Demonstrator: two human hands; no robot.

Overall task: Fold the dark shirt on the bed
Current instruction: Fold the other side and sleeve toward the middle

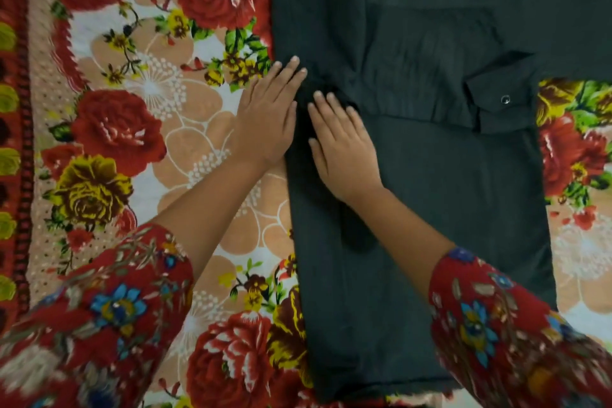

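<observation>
Floral red sleeves (99,311) are seen at the near edge, one on each forearm, both arms reaching away from the camera. Left hand (268,116) is laid flat, palm down, fingers straight and together, nothing gripped; its fingertips rest on the left edge of the dark shirt (430,175) while the palm lies mostly on the bedspread (139,129). Right hand (344,146) is likewise spread flat, palm down, pressed on the shirt just right of the left hand, fingers pointing far-left, nothing gripped. The two hands are close together but apart, with a bunched dark fold between them.

Dark shirt is spread on the right half of the bed, running from the near edge to the far edge. One sleeve is folded across the body toward the right, its cuff (496,106) lying on the cloth near the right edge, with a small shiny button (505,99) showing. Another sleeve stretches off to the far right. The bedspread is patterned with big red and yellow roses; a red border strip (16,142) runs along the left.
</observation>
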